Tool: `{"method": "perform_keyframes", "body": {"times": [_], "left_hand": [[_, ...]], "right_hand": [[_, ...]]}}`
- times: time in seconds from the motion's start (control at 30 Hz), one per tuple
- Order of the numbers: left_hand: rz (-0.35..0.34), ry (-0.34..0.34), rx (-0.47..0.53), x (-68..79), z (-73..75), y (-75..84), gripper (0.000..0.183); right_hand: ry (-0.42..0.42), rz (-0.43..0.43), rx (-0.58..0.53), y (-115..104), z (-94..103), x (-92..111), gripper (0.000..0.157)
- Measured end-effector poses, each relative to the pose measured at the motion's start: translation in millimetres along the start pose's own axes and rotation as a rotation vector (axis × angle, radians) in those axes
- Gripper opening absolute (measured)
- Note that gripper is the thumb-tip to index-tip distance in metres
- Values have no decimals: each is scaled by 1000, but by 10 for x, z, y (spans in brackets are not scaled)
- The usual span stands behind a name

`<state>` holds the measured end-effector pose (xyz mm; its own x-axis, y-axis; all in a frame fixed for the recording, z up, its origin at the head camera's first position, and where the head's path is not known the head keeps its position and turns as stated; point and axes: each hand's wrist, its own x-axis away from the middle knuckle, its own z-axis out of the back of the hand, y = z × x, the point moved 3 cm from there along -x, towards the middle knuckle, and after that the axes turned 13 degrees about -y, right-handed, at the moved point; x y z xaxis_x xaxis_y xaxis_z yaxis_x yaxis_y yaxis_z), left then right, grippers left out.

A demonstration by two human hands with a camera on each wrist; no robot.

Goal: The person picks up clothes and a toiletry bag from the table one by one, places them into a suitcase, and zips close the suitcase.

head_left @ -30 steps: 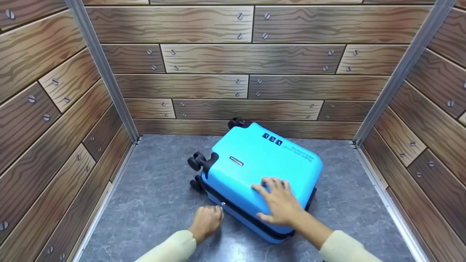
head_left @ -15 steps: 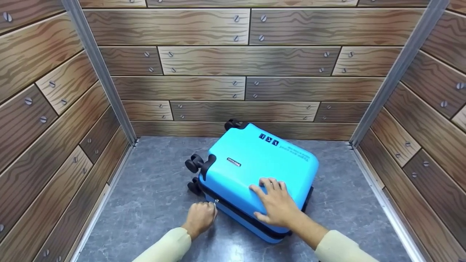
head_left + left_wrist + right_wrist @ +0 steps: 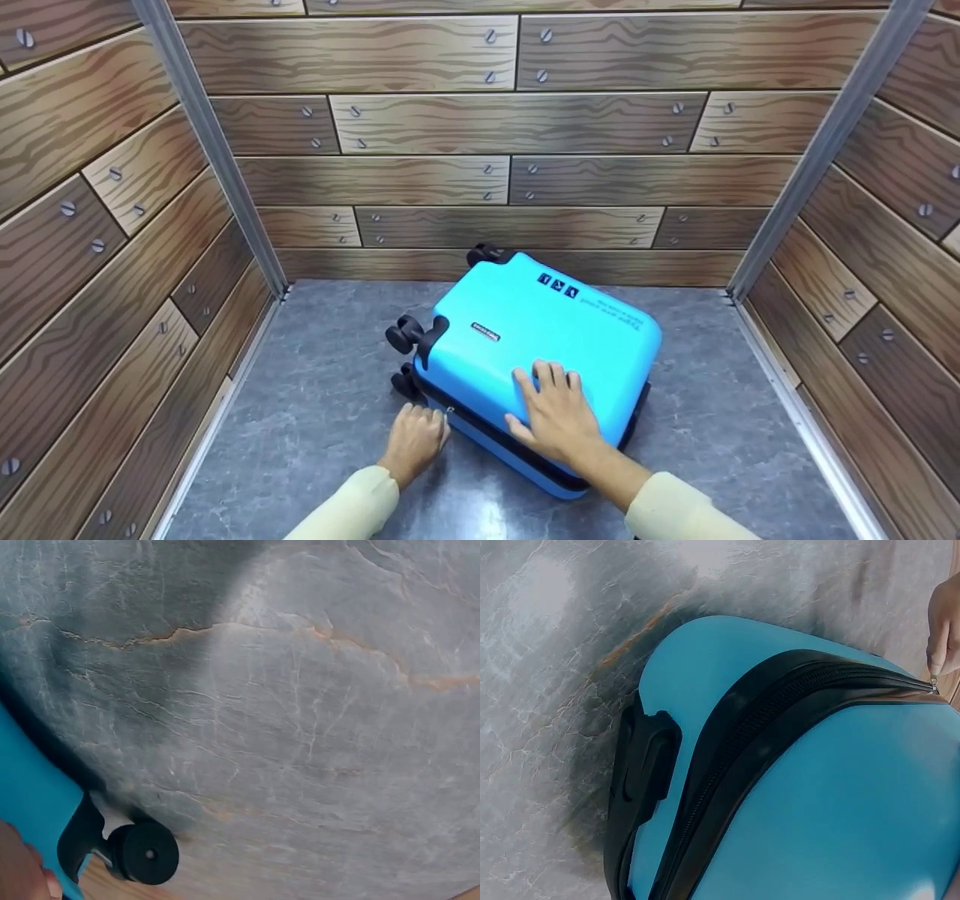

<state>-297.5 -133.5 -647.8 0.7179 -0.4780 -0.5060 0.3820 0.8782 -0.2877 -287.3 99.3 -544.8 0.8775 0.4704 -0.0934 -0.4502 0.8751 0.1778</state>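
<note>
A bright blue hard-shell suitcase (image 3: 517, 315) lies flat on the floor, its black wheels (image 3: 405, 335) to the left. Around its side runs a black zip (image 3: 739, 739). My left hand (image 3: 416, 436) pinches the small metal zip pull (image 3: 934, 681) with curled fingers, on the near side close to the wheels. On the suitcase's top, near the front edge, my right hand (image 3: 559, 416) rests with its fingers spread. The left wrist view catches only part of the left hand (image 3: 21, 870) beside a wheel (image 3: 148, 853). In the right wrist view a black handle (image 3: 641, 772) shows on the suitcase's end.
The grey marbled floor (image 3: 300, 420) surrounds the suitcase. A wood-patterned wall (image 3: 420, 124) stands behind it, and similar panels (image 3: 900, 300) rise at the left and right. Metal strips (image 3: 787, 420) run along the floor's sides.
My left hand has drawn the zip pull a short way along the zip toward the wheels. My right hand has shifted slightly left on the suitcase's top. The suitcase stays nearly in place.
</note>
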Motion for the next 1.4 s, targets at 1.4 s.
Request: {"method": "perform_keyframes", "body": {"times": [1.4], "left_hand": [[93,34,22,-1,-58,-308,27]], "right_hand": [[11,-12,18,-14,-10,18,66]]}}
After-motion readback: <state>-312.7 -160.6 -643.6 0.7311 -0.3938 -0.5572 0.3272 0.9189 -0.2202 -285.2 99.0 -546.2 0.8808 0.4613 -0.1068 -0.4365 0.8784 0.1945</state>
